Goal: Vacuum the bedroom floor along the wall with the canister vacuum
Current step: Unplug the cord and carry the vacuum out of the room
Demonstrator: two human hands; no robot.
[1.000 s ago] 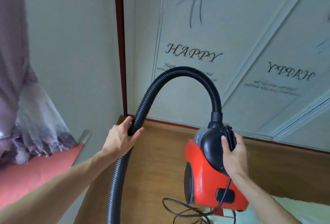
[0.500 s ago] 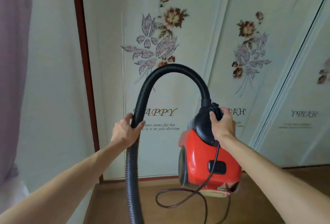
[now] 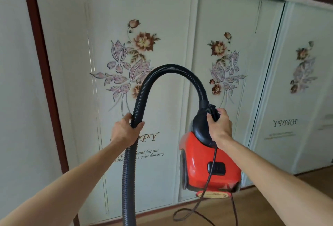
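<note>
A red canister vacuum [image 3: 200, 168] with a black top hangs in the air in front of me. My right hand [image 3: 219, 126] grips its black carry handle at the top. A black ribbed hose [image 3: 173, 69] arcs up from the canister's top and comes down on the left. My left hand [image 3: 126, 130] grips that hose where it descends; the hose runs on past the frame's bottom edge, so the nozzle is hidden. The vacuum's dark power cord [image 3: 189, 213] dangles from the canister and loops on the wooden floor [image 3: 270, 207].
Pale sliding wardrobe doors [image 3: 162, 27] with flower prints and "HAPPY" lettering stand right ahead, meeting the wooden floor at the bottom. A dark red-brown vertical frame strip [image 3: 46, 81] borders them on the left, with a plain pale wall [image 3: 14, 99] beyond.
The view has tilted upward: the floor, pink curtain and red bedding dropped out of sight, more wardrobe door shows. Both hands keep their grips, and the vacuum sits higher against the doors.
</note>
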